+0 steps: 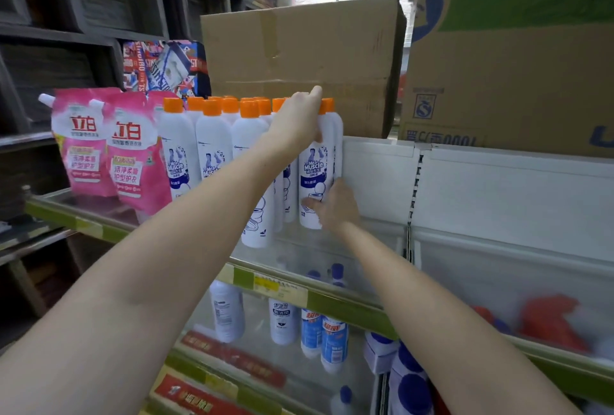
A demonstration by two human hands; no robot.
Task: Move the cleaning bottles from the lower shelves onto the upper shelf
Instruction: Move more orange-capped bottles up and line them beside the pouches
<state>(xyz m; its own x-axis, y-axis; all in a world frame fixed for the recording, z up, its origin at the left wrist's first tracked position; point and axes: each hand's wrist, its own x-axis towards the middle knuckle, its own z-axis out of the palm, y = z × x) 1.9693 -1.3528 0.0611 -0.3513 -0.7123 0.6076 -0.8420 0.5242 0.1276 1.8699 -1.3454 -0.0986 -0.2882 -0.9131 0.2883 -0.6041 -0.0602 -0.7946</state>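
Several white cleaning bottles with orange caps stand in rows on the upper shelf. At the right end of the row stands one more white bottle. My left hand wraps round its neck and shoulder from the left. My right hand holds its lower body, thumb on the label. White and blue bottles stand on the lower shelf behind a clear rail.
Pink detergent pouches lean at the shelf's left end. A brown cardboard box sits behind the bottles, with a larger printed carton to its right. White shelf back panel on the right. Red spray triggers lie below.
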